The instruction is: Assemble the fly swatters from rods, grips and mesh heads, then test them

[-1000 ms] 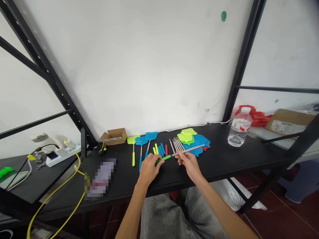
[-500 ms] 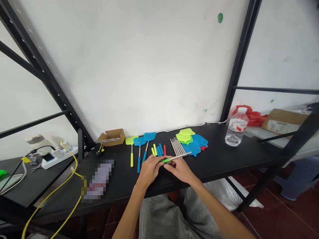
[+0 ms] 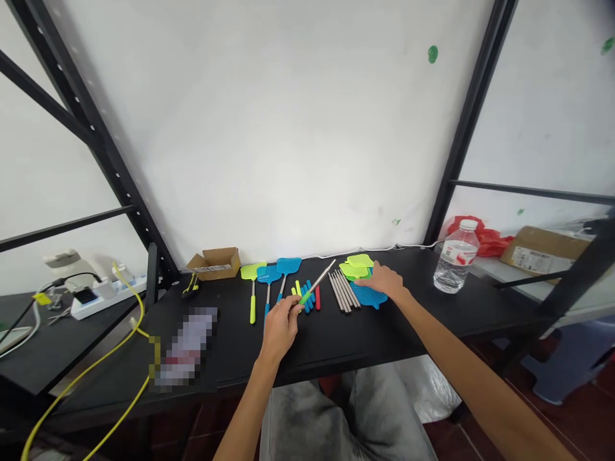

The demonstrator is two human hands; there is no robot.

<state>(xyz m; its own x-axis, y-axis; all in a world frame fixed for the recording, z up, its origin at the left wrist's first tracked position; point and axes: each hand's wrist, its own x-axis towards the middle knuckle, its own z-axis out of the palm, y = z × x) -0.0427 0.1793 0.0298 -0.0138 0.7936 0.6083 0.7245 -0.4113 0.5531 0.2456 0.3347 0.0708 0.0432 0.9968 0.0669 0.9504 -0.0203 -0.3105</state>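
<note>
One rod (image 3: 317,282) with a green grip on its lower end sits in the left hand (image 3: 281,323), fingers closed around the grip near the centre of the frame, just above the black table (image 3: 432,314); its long axis runs on a diagonal, the green end low and left, the bare metal tip pointing up and to the right toward the wall. It has no head on that tip, so it looks about halfway put together — handle fitted, head not yet. The right hand (image 3: 387,282) lies flat with fingers spread on the pile of loose swatter heads (image 3: 362,282), green and blue, right of centre; whether it has pinched one I cannot tell. Between the hands lie a row of bare metal rods (image 3: 343,291) and a few loose coloured grips (image 3: 307,294). Three finished swatters (image 3: 269,282) lie just left of these, so much is left. Farther out: a small cardboard box (image 3: 215,261) at left, a water bottle (image 3: 454,256) at right.
</note>
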